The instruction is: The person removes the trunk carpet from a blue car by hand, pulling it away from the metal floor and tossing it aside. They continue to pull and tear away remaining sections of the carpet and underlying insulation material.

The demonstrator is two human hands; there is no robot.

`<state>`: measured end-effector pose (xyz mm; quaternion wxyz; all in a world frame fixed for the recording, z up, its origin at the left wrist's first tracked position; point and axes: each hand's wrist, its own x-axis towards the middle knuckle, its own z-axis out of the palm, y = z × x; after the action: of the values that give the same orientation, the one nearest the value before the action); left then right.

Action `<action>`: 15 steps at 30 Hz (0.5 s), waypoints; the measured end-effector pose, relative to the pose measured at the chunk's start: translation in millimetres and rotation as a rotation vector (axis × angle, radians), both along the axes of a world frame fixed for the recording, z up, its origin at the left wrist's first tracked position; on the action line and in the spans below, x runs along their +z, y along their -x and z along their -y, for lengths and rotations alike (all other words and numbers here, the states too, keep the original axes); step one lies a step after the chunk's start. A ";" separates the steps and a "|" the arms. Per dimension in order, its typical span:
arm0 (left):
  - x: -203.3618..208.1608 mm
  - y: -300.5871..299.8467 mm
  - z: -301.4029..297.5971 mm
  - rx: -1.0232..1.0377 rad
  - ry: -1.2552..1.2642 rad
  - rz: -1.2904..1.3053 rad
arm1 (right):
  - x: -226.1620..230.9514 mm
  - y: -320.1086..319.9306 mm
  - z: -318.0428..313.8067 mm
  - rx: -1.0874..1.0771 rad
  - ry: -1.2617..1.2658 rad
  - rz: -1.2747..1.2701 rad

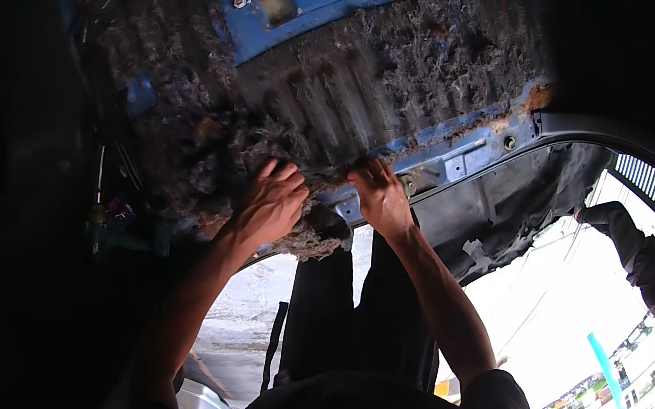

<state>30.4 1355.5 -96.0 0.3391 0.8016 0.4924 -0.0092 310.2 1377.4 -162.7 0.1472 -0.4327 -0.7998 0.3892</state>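
Vehicle floor, dim and ribbed, is filling the far middle of the view, with bright daylight coming through an opening on the right. Matted grey-brown fibre padding is lying over much of the floor, thickest on the left and near the edge, where a ragged clump is hanging over the rim. On the far side, a blue metal panel with bolted fittings is showing through. A blue, rust-marked sill is running from the near middle toward the far right.

As for progress, the work appears to be partway along: the blue panel and some ribs are lying exposed, while shaggy padding is covering the left, the far right and the near edge.

Both hands are working at that near edge. The left hand is pressing onto the padding, its fingers bent and only slightly spread; the right hand is curling more tightly where padding is meeting sill. Fingertips are hiding from view — whether either grip is actually holding fibre, I cannot tell.

Below, the wearer's dark-clad legs are standing near the sill. Outside, at the right, another person in dark clothes is appearing — hands unclear.
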 end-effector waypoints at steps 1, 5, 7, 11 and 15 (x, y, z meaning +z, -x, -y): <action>4.0 4.0 -1.0 0.033 0.005 0.025 | 2.8 -1.4 1.3 0.026 0.018 -0.042; 18.0 11.0 -6.4 0.098 0.056 0.011 | 17.8 0.4 8.0 -0.007 -0.020 -0.109; 23.4 -10.1 -1.6 0.136 0.030 -0.043 | 18.3 7.2 10.1 -0.105 -0.038 0.074; 24.3 -64.9 11.0 0.211 0.021 -0.034 | 2.5 16.3 9.2 -0.006 -0.094 0.079; 14.2 -89.8 33.6 0.046 -0.026 -0.433 | -3.2 11.2 6.9 0.118 -0.104 0.137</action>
<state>120.3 1321.9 -81.7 0.2150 0.7740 0.5718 -0.1670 299.0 1370.5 -165.8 0.0913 -0.4024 -0.8511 0.3247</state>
